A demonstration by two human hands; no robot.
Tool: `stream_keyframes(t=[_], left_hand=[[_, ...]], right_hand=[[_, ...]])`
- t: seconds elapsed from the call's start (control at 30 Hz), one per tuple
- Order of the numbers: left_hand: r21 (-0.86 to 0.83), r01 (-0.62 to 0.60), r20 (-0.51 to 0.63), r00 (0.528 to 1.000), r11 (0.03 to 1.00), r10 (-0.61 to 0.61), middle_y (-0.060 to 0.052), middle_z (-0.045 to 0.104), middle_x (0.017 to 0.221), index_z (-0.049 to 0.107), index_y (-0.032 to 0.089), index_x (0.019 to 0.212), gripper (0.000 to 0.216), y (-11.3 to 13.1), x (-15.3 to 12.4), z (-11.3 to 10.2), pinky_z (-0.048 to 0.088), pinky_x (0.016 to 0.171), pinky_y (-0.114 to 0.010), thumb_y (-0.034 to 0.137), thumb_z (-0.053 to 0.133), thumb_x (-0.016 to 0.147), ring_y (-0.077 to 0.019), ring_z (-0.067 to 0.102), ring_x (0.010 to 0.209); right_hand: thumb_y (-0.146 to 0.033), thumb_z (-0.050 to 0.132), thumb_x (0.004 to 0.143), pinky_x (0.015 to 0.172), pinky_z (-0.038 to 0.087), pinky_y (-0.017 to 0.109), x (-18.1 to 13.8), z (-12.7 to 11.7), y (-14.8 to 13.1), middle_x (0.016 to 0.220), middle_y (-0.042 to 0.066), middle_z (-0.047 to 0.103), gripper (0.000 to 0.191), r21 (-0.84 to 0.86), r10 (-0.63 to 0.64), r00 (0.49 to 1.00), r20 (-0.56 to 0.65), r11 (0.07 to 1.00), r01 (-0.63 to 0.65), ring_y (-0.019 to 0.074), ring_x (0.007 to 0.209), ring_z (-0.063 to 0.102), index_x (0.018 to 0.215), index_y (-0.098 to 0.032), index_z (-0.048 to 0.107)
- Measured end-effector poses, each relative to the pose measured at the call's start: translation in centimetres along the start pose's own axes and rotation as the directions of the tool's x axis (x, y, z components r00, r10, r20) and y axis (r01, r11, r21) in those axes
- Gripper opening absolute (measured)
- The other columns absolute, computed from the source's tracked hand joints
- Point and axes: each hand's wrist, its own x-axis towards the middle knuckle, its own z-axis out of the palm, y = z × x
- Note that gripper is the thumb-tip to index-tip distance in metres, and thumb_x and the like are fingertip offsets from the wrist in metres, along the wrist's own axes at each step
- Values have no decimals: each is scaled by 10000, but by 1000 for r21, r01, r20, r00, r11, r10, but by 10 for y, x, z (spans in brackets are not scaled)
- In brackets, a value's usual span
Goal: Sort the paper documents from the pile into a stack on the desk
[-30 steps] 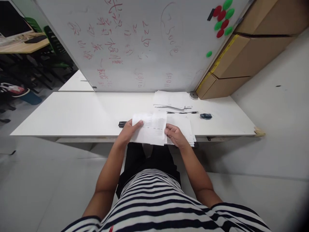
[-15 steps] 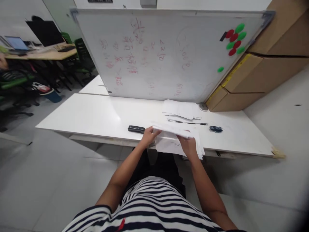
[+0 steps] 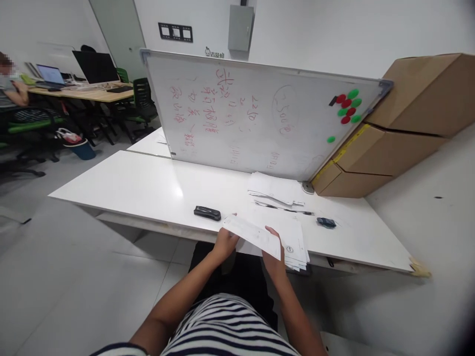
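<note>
Both my hands hold a thin bundle of printed sheets just above the near edge of the white table. My left hand grips the bundle's left end, fingers closed on it. My right hand pinches its right end from below. Under and beside the bundle lies a stack of papers at the table edge. A black stapler rests on the table just left of my left hand.
A second pile of papers, a black pen and a small dark object lie further back. A whiteboard leans behind the table against cardboard boxes. A person sits at a desk far left.
The camera has tilted up, showing more of the room. The bundle, first held upright facing me, now lies nearly flat and edge-on between my hands, lifted off the stack.
</note>
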Motion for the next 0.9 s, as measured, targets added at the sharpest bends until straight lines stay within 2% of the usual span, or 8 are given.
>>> stream_keyframes(t=[0.17,0.3,0.4,0.5,0.6,0.7,0.8,0.9], left_hand=[[-219,172,98,983,961,-154,-82,675,1156,631,248,1093,470,23,-6,-3,465,969,-482,375,769,661,-293,606,1102],[-431,336,182,941,837,-284,-94,674,1161,604,215,1121,519,43,-13,-5,475,958,-447,450,757,685,-266,635,1059],[-482,359,126,931,799,-342,-97,678,1133,580,202,1090,507,48,-22,3,484,942,-426,464,752,691,-249,643,1034],[-447,379,139,924,811,-356,-96,673,1120,551,208,1087,491,44,-33,17,495,921,-413,467,734,713,-238,639,1029],[-296,256,202,958,920,-202,-98,649,1141,550,223,1096,442,41,-39,18,487,924,-396,456,699,752,-224,621,1047],[71,-131,283,953,989,106,-114,582,1249,604,234,1083,444,42,-24,-12,420,998,-406,439,739,714,-252,543,1159],[472,-374,322,916,799,239,-85,580,1273,621,273,1132,419,37,13,-64,317,1067,-453,435,705,754,-279,485,1220],[731,-305,263,951,610,160,-89,581,1263,571,275,1227,551,17,51,-109,331,1030,-476,431,727,722,-325,449,1241]], right_hand=[[-408,675,771,915,504,444,-9,-4,-12,1271,77,605,635,70,110,994,-24,992,-108,290,1138,591,1354,-303,447],[-443,645,811,898,530,441,-19,-6,-24,1272,57,617,527,398,215,977,10,895,-201,256,1105,618,1302,-316,502],[-458,591,856,875,548,470,-32,6,-25,1246,31,639,433,552,223,974,49,807,-212,243,1062,645,1268,-343,531],[-453,626,830,961,504,490,-42,24,-20,1249,52,643,461,500,252,964,79,827,-257,266,1144,607,1255,-285,563],[-461,648,804,1098,375,479,-44,32,-13,1299,63,610,502,350,317,946,-71,896,-274,268,1257,519,1248,-236,579],[-475,643,795,1159,280,455,-39,21,-5,1372,62,547,527,198,333,909,-250,937,-289,265,1315,456,1252,-222,582],[-490,651,781,1165,265,438,-34,0,1,1380,80,538,544,132,359,879,-315,933,-334,272,1318,451,1237,-197,598],[-476,680,764,1101,368,427,-35,-12,4,1301,106,606,541,189,378,896,-233,921,-340,281,1240,532,1196,-154,622]])
